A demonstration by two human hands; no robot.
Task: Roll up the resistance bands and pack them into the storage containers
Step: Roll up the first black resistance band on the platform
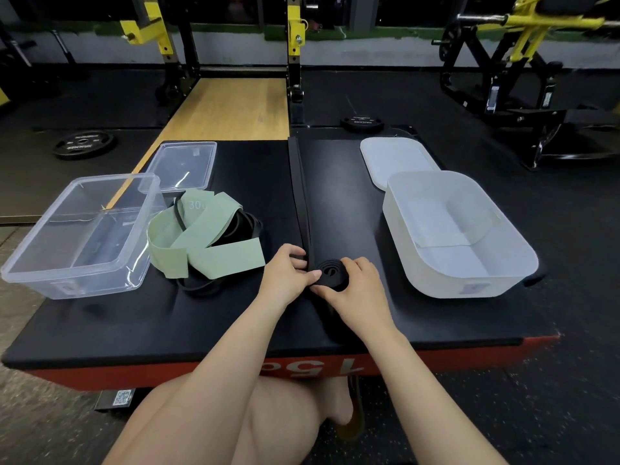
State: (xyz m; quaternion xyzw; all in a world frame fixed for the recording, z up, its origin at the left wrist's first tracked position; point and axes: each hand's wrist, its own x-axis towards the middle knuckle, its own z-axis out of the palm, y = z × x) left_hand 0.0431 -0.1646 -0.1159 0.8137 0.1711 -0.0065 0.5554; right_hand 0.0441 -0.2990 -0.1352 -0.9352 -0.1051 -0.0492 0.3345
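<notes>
flat black rubber resistance band point(299, 196) lies along the table point(100, 323), near end coiled. left hand point(285, 273) and right hand point(355, 283) pinch the coil. judged soft, springy; grip coil edges firmly.

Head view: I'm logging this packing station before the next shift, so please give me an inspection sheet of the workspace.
Surface: black padded platform with a red front edge.
Job's things: black band partly rolled, coil at its near end; green band heaped loosely over more black bands; clear container and white container both hold nothing, clear lid and white lid lie behind them.
Clutter: nothing seen.
Grips: left hand pinches the band beside the coil; right hand holds the coil.
Cables: nothing seen.
Surroundings: weight plate on the floor, yellow-and-black rack behind.
</notes>
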